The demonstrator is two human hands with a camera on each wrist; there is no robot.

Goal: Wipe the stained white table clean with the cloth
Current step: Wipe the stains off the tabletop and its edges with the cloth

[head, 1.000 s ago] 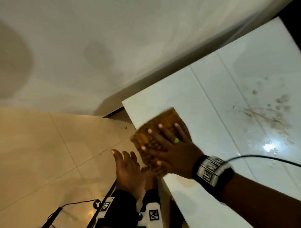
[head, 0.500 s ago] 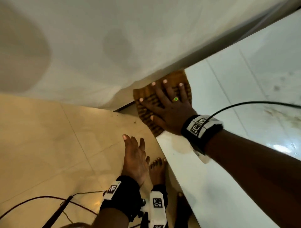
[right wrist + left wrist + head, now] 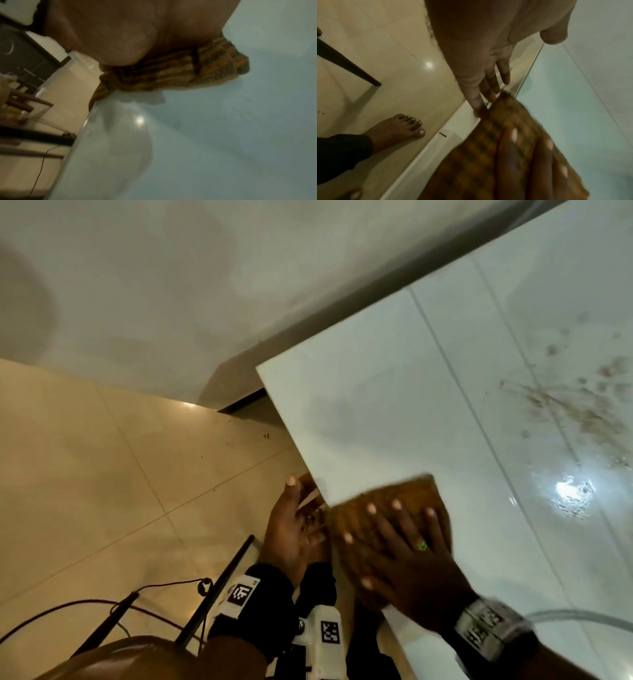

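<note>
Since half a second ago my right hand (image 3: 407,556) has dragged the cloth (image 3: 416,494) back from the far corner of the desk (image 3: 394,405) to its left edge, nearer me. It lies flat on the cloth, fingers straight and spread, pressing it down. Part of the cloth hangs over the edge; how far it hangs I cannot tell, and motion blur smears its weave. My left hand (image 3: 291,532) sits just off that edge, below the desk top, palm up and fingers relaxed, grasping nothing; in the left wrist view its fingertips (image 3: 477,106) meet the cloth's overhanging edge against the desk's side. Brown stains (image 3: 582,412) remain well apart from the cloth, toward the right, partly cut off by the frame. My right wrist view is blurred, my palm hiding most of the cloth.
</note>
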